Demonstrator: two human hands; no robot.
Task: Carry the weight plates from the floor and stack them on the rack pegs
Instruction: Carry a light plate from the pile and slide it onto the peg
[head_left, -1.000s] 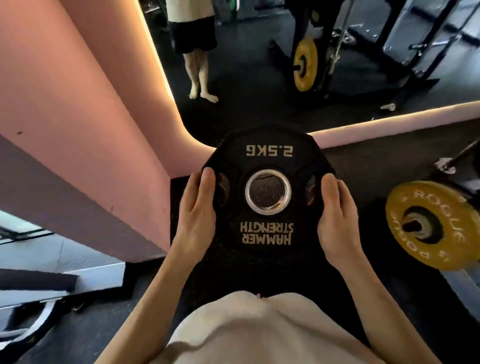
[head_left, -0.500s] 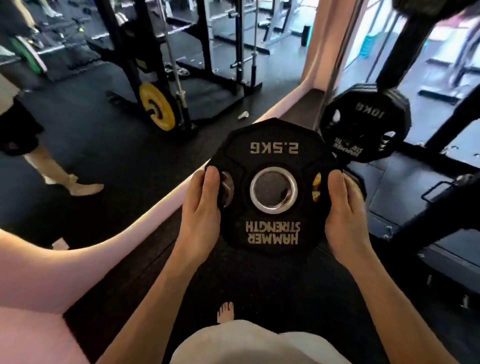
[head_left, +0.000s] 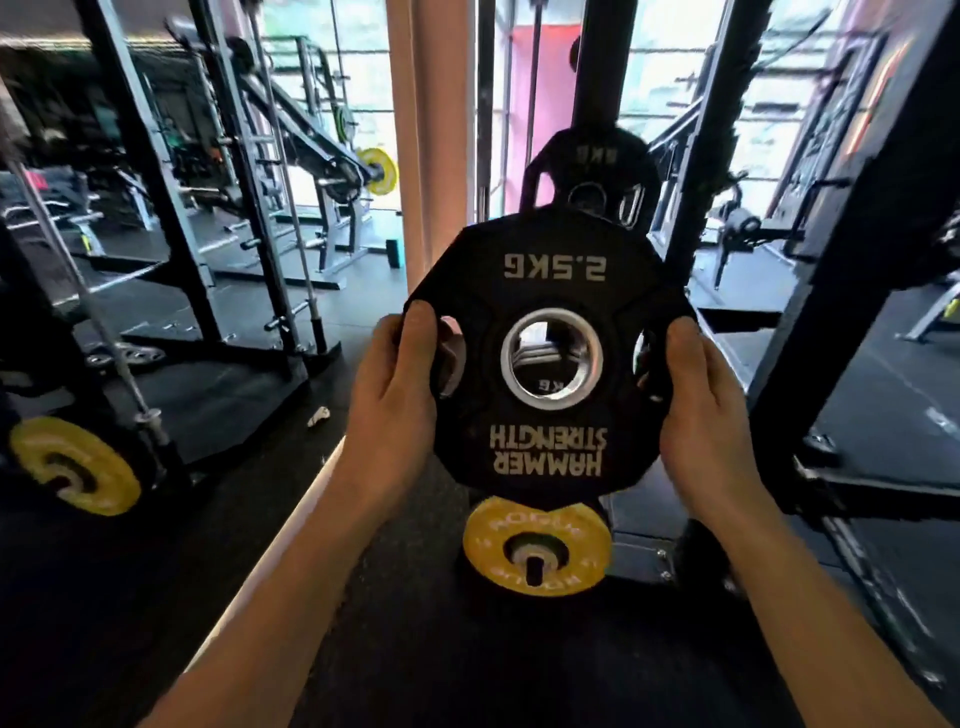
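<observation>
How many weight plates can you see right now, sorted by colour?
Black: 2, the 2.5 kg plate held in both hands and a larger plate hanging on the rack behind it.
Yellow: 3, one on a peg just below the held plate, one low at left, one far back.
Total: 5

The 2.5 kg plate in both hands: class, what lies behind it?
Behind the 2.5 kg plate hangs a bigger black plate, its top showing above; a yellow plate sits on a peg below. The bigger plate's lower part and its peg are covered.
</observation>
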